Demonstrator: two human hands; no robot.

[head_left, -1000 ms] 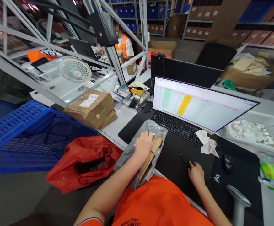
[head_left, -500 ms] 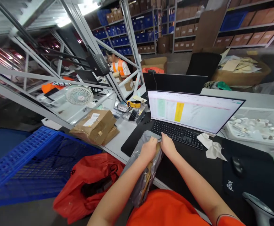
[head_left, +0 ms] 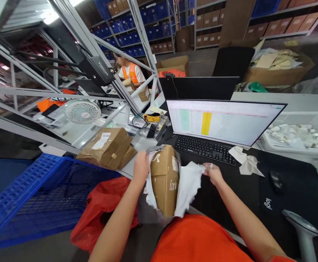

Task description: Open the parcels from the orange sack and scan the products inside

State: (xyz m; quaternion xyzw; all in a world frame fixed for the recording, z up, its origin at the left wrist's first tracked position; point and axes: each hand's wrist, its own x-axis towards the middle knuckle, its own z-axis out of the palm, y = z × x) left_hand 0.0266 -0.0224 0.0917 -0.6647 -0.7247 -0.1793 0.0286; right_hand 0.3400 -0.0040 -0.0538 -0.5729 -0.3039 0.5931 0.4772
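A brown cardboard box [head_left: 163, 178] with white lettering stands at the desk's front edge, close to my body. Around it hangs a torn plastic mailing bag [head_left: 189, 185], grey outside and white inside, spread apart at the top. My left hand [head_left: 141, 168] is closed on the bag's edge to the left of the box. Out to the right, my right hand [head_left: 213, 173] pinches the white edge of the stretched flap. The lower end of the box is partly covered by the bag.
Behind the hands are a keyboard [head_left: 205, 148] and a lit monitor [head_left: 224, 120]. Taped cartons [head_left: 106, 147] sit on the left, above a blue crate [head_left: 52, 193] and red bag [head_left: 101, 209]. A mouse [head_left: 276, 181], scanner [head_left: 301, 225] and white basket [head_left: 298, 153] are on the right.
My hands have moved apart, left hand leftward and right hand rightward. The grey bag has torn open, showing its white inside and the cardboard box.
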